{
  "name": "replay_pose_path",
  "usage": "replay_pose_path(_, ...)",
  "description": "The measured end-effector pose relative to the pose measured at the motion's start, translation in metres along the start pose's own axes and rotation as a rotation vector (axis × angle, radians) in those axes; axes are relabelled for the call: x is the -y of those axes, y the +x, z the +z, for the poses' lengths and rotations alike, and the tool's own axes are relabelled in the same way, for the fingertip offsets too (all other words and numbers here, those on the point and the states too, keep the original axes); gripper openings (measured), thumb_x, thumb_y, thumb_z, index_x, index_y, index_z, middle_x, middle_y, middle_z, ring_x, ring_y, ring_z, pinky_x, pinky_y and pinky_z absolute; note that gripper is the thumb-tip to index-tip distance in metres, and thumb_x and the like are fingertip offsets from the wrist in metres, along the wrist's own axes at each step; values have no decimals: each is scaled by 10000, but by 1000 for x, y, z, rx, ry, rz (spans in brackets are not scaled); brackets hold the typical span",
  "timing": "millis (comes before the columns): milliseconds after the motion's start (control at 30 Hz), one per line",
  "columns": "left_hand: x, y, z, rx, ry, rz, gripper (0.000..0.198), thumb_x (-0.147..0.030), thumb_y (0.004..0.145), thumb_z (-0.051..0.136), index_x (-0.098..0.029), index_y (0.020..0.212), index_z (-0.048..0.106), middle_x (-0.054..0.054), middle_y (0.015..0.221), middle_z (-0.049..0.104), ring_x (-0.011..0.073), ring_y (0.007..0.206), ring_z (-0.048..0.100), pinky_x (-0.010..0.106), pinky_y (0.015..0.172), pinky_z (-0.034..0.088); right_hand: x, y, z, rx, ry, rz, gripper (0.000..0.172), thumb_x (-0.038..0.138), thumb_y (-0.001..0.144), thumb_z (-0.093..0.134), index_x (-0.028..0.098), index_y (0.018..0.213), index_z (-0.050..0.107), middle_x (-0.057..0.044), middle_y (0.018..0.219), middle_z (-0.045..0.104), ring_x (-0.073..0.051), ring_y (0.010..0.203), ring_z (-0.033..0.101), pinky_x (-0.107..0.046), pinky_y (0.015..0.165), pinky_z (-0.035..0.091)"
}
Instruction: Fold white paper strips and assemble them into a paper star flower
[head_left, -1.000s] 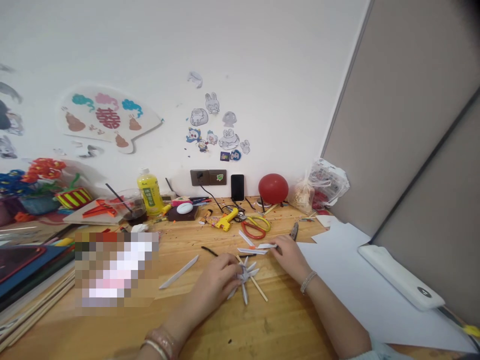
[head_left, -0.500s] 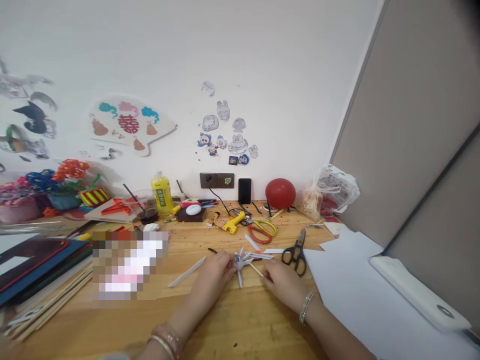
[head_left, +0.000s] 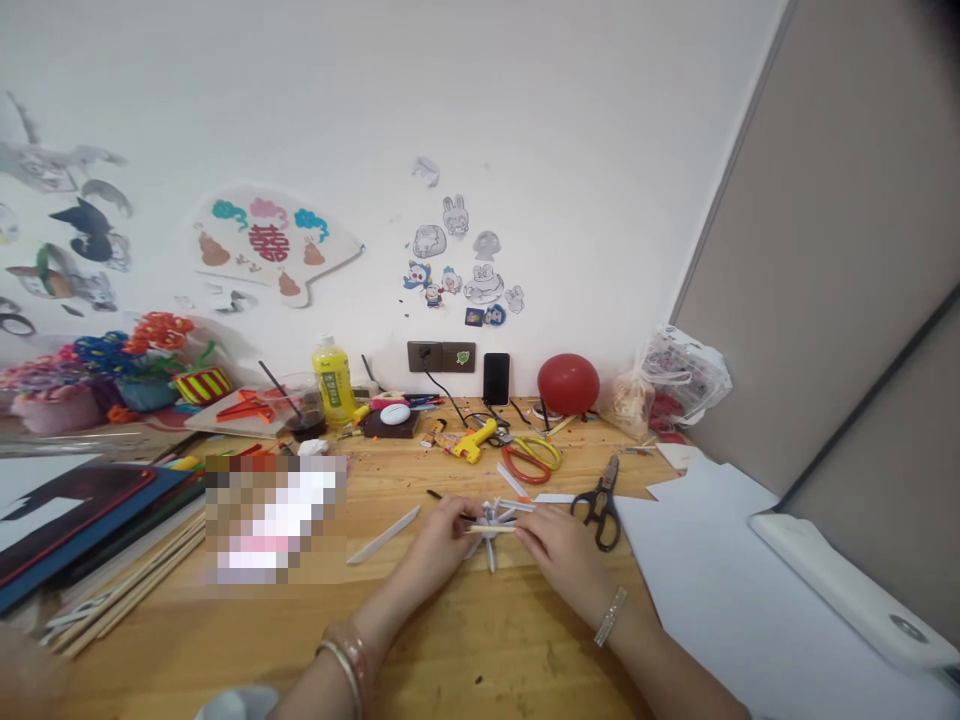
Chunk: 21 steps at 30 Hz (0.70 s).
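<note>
Over the wooden table, my left hand [head_left: 448,530] pinches the left side of a small spiky piece of folded white paper strips [head_left: 490,553]. My right hand [head_left: 553,545] has its fingers closed on the right end of a thin pale wooden stick [head_left: 493,529]. The stick lies level across the front of the paper piece, its left end close to my left fingertips; whether they touch it I cannot tell. Beside my left hand lies a loose white paper strip [head_left: 384,534]. Black-handled scissors [head_left: 598,508] rest just right of my right hand.
Behind my hands are red-and-yellow-handled scissors [head_left: 531,460] and a yellow glue gun [head_left: 474,442]. White paper sheets [head_left: 697,560] cover the right side. Wooden sticks [head_left: 142,585] lie at left. A yellow drink bottle [head_left: 334,382] and a red balloon [head_left: 568,384] stand near the wall.
My right hand has moved the stick from a slanted position at the right to lie level across the paper piece. My left hand stays at the piece. The view has shifted slightly.
</note>
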<state>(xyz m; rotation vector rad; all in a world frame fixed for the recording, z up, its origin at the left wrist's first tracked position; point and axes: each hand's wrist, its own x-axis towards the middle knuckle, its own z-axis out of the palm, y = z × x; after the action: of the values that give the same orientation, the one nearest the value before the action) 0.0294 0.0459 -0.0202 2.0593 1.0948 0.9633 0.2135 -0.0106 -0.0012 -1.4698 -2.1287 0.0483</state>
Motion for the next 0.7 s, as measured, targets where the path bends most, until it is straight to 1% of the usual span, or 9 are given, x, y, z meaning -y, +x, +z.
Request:
replay_pose_path(67,-2,0,-4,38,-15,23,202,-67,658,532,-155,823,606,36,830,586,143,686,519,249,623,417,3,1,5,9,-43,-15,166,177,843,466,198,802,626,-41,814,657,-198,783,582,-296,696,421)
replay_pose_path(133,-6,-1,-8,64,-11,85,228,-42,657,519,-169,827,603,35,852,581,153,751,532,253,662,425,5,1,7,-1,-84,-20,173,175,845,463,198,808,630,-42,814,659,-198,775,582,-296,687,421)
replay_pose_path(233,-16,-3,-11,89,42,160,150,-75,727,489,-176,777,588,35,839,565,161,804,531,269,727,427,7,1,6,-46,-99,-15,171,181,852,460,200,835,629,-39,810,650,-189,764,574,-287,677,417)
replay_pose_path(333,-25,-6,-9,85,116,162,119,-131,786,461,-170,729,558,36,797,553,161,776,532,266,714,429,8,0,6,-94,-84,-56,167,169,850,464,203,871,626,-35,816,636,-176,762,562,-275,674,407)
replay_pose_path(533,-36,-13,-4,74,254,126,119,-154,797,459,-174,709,536,39,764,577,169,741,551,253,651,425,11,0,10,-162,-174,-149,128,211,842,505,205,855,633,-33,756,613,-166,708,529,-269,625,363)
replay_pose_path(600,-37,-14,-3,60,295,132,106,-159,796,466,-177,725,542,41,773,588,174,747,555,253,644,420,12,0,10,-183,-212,-174,128,211,845,509,215,835,637,-27,740,614,-166,711,526,-286,667,354)
replay_pose_path(700,-38,-14,-2,57,327,140,100,-151,792,470,-177,741,552,41,784,593,173,750,559,248,643,418,13,1,11,-209,-217,-189,155,204,864,487,231,832,637,-11,735,619,-152,716,531,-351,809,312)
